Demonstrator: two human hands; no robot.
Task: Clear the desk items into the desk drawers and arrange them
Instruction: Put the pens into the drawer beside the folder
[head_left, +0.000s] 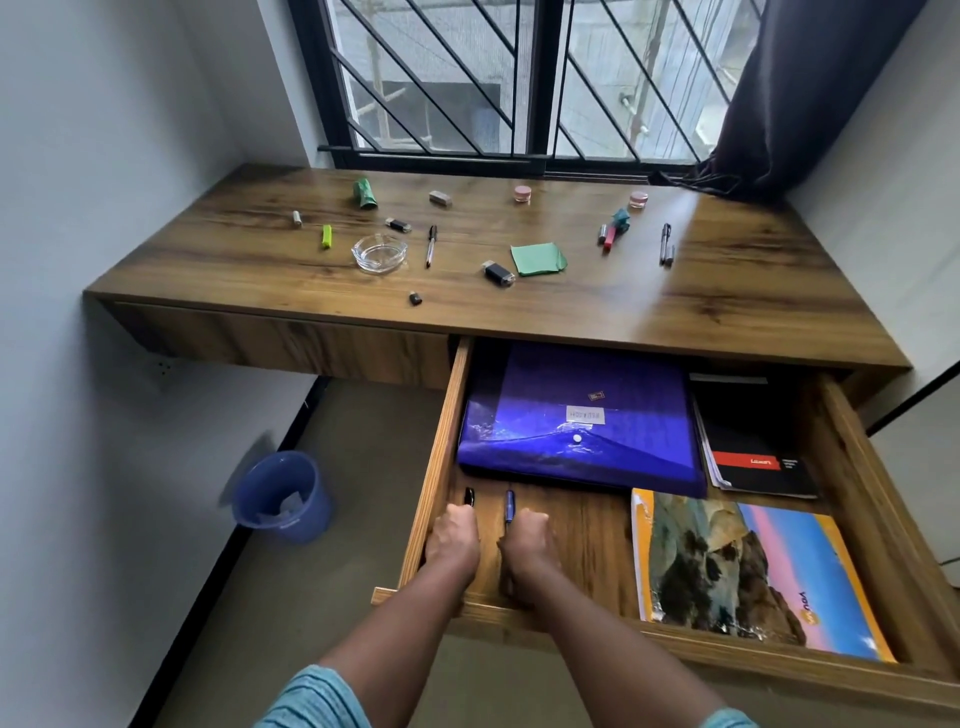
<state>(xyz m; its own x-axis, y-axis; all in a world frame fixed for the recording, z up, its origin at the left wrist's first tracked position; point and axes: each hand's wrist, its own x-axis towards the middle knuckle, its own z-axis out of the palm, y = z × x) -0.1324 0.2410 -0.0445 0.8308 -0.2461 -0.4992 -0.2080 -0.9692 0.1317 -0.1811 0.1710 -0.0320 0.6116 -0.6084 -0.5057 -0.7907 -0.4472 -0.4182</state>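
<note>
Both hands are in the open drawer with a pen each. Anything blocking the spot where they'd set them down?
Nothing visible. The left hand holds the black pen and the right hand the blue pen over bare drawer floor, on the near side of the purple folder and left of the picture notebook.

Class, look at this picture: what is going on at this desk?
A person is clearing a wooden desk into its open drawer. In the drawer's front left corner the left hand grips a black pen and the right hand a blue pen. A purple folder, a black notebook and a picture-cover book lie inside. A glass ashtray, green sticky notes and other small items sit on the desktop.
</note>
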